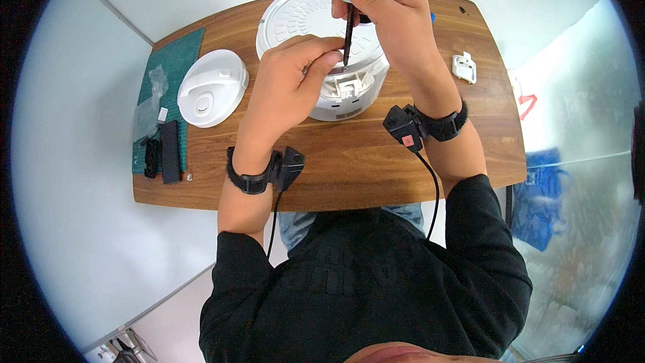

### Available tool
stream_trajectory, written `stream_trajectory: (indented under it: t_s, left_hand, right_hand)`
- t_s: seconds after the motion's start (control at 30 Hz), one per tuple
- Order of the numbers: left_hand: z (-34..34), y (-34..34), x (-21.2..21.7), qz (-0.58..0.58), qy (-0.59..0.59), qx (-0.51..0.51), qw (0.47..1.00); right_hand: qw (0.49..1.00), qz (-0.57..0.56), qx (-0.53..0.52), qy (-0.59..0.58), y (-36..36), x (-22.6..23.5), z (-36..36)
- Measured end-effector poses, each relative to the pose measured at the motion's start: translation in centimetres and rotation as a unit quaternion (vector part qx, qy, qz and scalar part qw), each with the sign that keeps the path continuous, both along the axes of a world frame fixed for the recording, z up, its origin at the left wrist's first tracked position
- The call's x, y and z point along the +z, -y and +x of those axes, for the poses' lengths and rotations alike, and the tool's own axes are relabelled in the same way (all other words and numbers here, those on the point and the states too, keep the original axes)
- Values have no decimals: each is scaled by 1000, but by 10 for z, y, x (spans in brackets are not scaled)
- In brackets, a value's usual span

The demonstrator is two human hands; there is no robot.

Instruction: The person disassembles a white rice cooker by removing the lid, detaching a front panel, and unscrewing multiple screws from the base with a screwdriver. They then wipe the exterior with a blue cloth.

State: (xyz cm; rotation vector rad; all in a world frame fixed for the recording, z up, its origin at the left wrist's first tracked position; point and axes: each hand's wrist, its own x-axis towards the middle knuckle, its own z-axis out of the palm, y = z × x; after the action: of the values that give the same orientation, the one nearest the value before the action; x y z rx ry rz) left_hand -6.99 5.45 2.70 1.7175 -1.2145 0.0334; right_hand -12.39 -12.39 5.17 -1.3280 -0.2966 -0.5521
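Note:
My right hand (pixel 386 1) grips the grey handle of a screwdriver (pixel 349 27), which stands nearly upright with its dark shaft pointing down. The tip meets the rim of a round white appliance (pixel 302 17), shaped like a rice cooker, at a small screw spot. Slots ring its vented flat face, and an opened white plastic fitting (pixel 351 85) shows on its near side. Beside the shaft, my left hand (pixel 295 77) is closed, thumb and index finger pinched together close to the tip. What lies between those fingertips is too small to make out.
Left of the appliance lies a white oval cover (pixel 213 87), partly over a green cutting mat (pixel 176 54). A clear plastic bag (pixel 151 101) and a black bar-shaped case (pixel 171 151) are nearby. At right sits a small white plastic part (pixel 464 68) on the wooden table (pixel 403 181).

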Motion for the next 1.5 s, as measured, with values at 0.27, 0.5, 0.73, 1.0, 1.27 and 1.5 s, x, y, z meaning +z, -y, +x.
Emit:
stream_trajectory:
  t_s: [0.27, 0.5, 0.73, 1.0, 1.27, 1.5]
  left_hand:
    - [-2, 4, -4, -24, 27, 25, 999]
    - [-3, 5, -8, -54, 25, 26, 998]
    - [-3, 3, -8, -39, 8, 16, 999]
    - [1, 7, 3, -41, -61, -47, 996]
    - [-6, 17, 3, -24, -118, 14, 993]
    - [-6, 16, -5, -64, -101, 30, 992]
  right_hand:
    - [1000, -6, 7, 20, -1, -5, -2]
    - [999, -25, 18, 19, -5, 0, -9]
    - [998, -55, -24, 36, -12, -1, -10]
    - [959, -227, -151, 78, -13, 6, -12]
    - [926, -184, -312, 104, -21, 9, -11]
    - [953, -201, -222, 48, -12, 14, -17]
